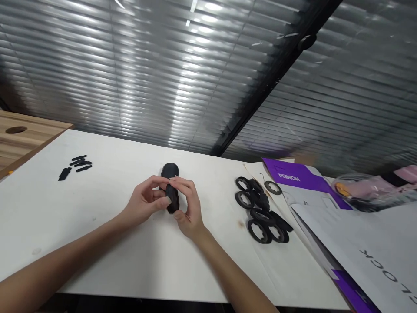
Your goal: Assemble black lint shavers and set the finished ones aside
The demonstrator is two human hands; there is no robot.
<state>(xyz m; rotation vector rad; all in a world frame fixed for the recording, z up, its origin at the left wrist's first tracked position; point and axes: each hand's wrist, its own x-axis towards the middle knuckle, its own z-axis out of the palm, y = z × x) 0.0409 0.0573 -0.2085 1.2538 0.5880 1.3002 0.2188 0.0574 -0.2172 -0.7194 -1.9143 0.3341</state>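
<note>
Near the middle of the white table (107, 200), my left hand (146, 198) and my right hand (190, 211) hold a black round part (173, 200) between them, turned almost edge-on. My left thumb and fingers pinch its left side, while the fingertips of my right hand close on its top and right side. Just beyond it stands a black cylinder (170, 168); my fingers overlap its lower part, and I cannot tell whether the two touch. Several black rings (244, 200) with notched inner edges lie in a group to the right of my hands.
Several small black strips (81, 163) lie at the far left. Purple and white packaging (293, 176) and a large white printed sheet or bag (365, 243) cover the right side. A corrugated metallic wall (146, 87) rises behind the table, with a wooden surface (32, 130) at left.
</note>
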